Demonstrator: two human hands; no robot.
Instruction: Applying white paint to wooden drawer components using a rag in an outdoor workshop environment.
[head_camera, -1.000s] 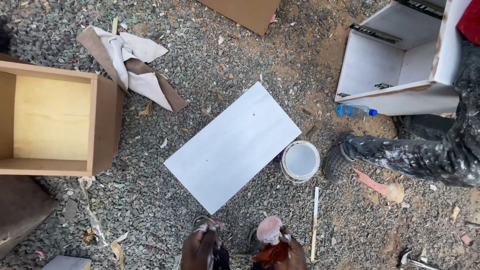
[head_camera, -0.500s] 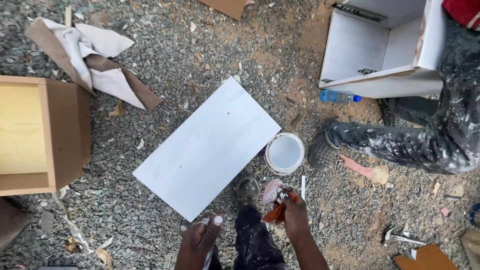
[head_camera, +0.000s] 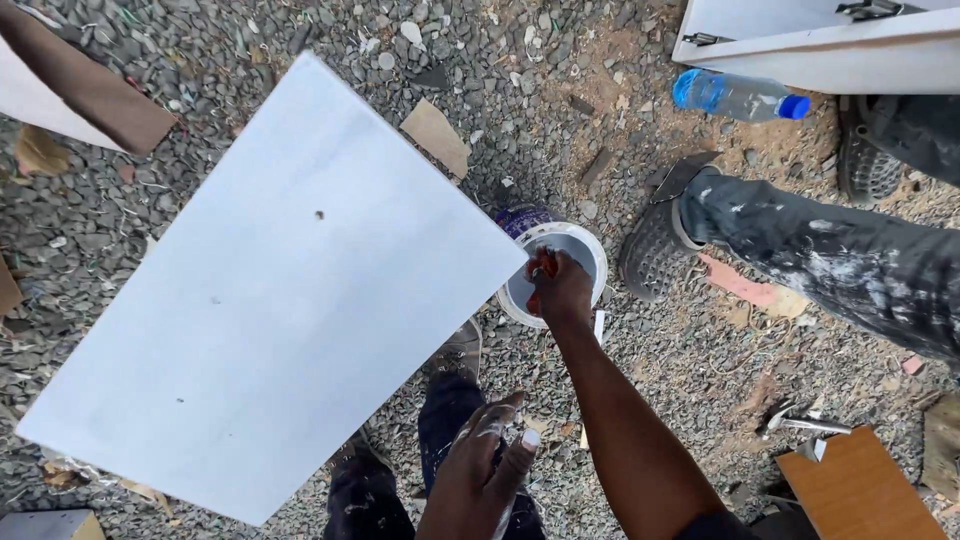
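Where hands (head_camera: 560, 288) reach, paint tub (head_camera: 570, 245)

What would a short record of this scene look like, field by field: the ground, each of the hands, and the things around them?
Ground: gravel with scraps.
Right hand: reaching into the paint tub, holding something reddish; what it is cannot be told.
Left hand: paint-smeared, held near the person's knees, gripping nothing visible.
Board: large, white, flat, left of the tub.
Other person: paint-spattered trouser leg and shoe, right of the tub.
Bottle: clear plastic, blue cap, lying beside a white cabinet.
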